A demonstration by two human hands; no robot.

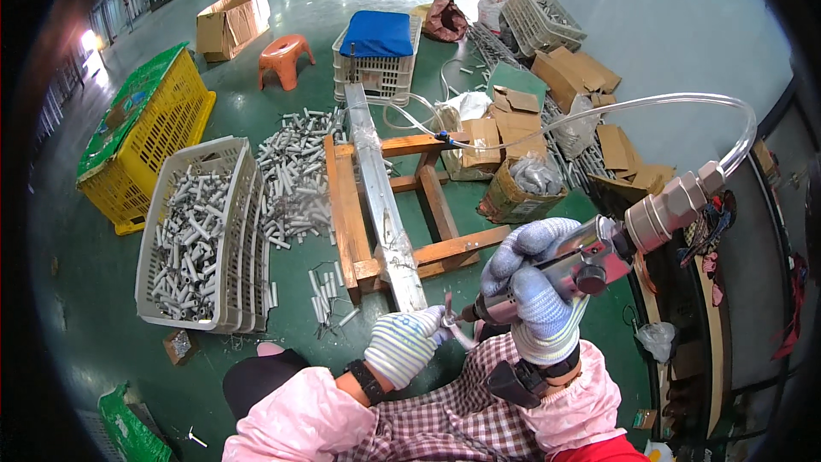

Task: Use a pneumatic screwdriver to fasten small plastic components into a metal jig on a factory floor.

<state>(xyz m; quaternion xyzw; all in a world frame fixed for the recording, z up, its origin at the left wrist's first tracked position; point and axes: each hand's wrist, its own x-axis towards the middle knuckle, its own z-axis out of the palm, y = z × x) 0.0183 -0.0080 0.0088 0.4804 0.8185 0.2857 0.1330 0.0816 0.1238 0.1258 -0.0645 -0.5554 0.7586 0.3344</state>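
My right hand (532,278), in a blue-and-white knit glove, grips a silver pneumatic hand tool (590,257) whose tip points left toward my other hand. A clear air hose (676,103) runs from the tool's rear fitting up and over to the left. My left hand (402,344), in a white striped glove, holds a short grey tube (434,318) against the tool's tip. Both hands work just below the near end of a long metal channel (380,197) that lies on a wooden frame (346,214).
A white basket (231,231) full of short grey tubes stands at the left, with more tubes (295,175) heaped on the green floor. Behind are a yellow crate (141,141), an orange stool (285,56), a white crate with a blue cushion (376,43) and cardboard boxes (513,124).
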